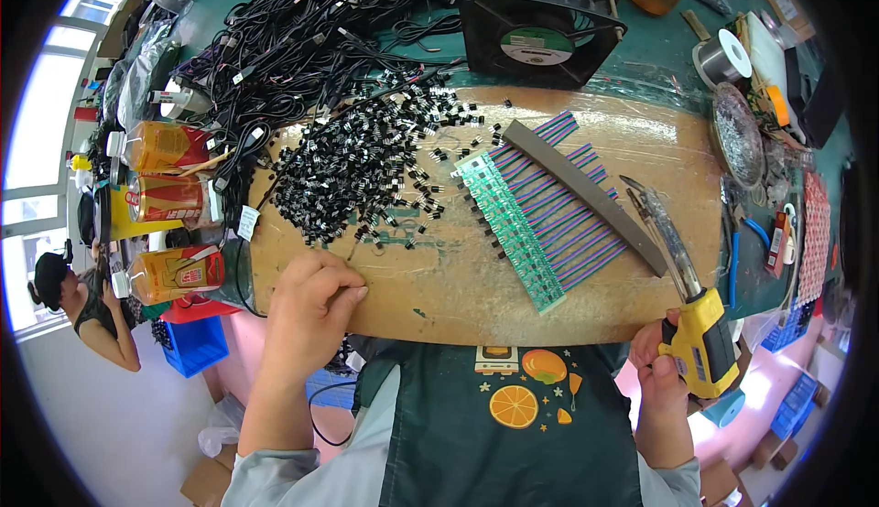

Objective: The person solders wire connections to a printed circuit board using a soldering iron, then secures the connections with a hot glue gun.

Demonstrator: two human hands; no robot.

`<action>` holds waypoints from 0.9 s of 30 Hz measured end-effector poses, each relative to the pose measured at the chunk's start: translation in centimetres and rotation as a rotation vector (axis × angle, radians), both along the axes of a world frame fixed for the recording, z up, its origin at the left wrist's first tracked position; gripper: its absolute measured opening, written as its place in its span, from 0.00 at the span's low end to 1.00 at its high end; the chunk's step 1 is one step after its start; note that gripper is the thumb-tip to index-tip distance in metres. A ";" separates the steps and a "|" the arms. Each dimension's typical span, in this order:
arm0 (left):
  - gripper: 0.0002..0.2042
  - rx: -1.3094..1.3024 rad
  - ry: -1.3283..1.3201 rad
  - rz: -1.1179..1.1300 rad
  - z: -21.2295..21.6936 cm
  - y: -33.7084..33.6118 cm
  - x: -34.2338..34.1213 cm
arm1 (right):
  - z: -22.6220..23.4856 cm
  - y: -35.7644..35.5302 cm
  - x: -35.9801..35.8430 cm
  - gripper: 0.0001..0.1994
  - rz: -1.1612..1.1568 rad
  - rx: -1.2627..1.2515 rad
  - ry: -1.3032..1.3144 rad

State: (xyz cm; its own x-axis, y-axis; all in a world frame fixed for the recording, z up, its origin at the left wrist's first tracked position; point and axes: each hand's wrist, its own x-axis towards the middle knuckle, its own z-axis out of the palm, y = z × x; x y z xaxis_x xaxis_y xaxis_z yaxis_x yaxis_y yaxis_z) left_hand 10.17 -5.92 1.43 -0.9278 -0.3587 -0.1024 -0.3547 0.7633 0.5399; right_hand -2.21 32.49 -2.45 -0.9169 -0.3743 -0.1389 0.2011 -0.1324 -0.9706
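Observation:
My left hand [316,301] rests at the left front of a brown work board [412,301], its fingers curled and pressed together; whatever they may pinch is too small to make out. Just beyond it spreads a heap of small black parts with metal legs [352,164]. At the right front edge, my right hand [661,370] grips a yellow and black soldering gun [703,347], its metal tip pointing up and away. Between the hands lies a slanted green circuit board panel [511,232] with purple, blue and black wires [572,255] running off its right side. A brownish-grey bar [586,198] lies across the wires.
A tangle of black cables [302,36] and a black fan [540,31] stand at the back. Drink bottles [179,274] line the left side. A solder spool [723,57], a round metal dish [738,136] and blue-handled pliers [734,264] are at right. Another person [92,301] sits far left.

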 end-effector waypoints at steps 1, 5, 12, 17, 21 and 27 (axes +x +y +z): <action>0.05 0.000 0.003 -0.001 0.1 0.2 -0.1 | 0.1 -0.2 0.0 0.35 0.021 0.013 -0.013; 0.07 -0.016 0.084 -0.046 0.7 2.3 -1.1 | 0.1 -0.8 0.7 0.34 0.089 0.015 0.025; 0.08 0.501 0.263 -0.347 0.6 8.8 -3.3 | 0.9 -2.0 0.4 0.08 0.430 0.369 0.302; 0.09 0.699 0.380 -0.462 -0.6 11.2 -5.1 | 1.5 -4.4 0.1 0.09 0.578 0.282 0.131; 0.09 0.680 0.457 -0.525 -1.3 11.2 -5.6 | 2.0 -4.7 0.2 0.09 0.546 0.264 0.090; 0.10 0.638 0.434 -0.527 -1.1 11.4 -5.7 | 1.3 -4.9 0.3 0.11 0.493 0.192 0.190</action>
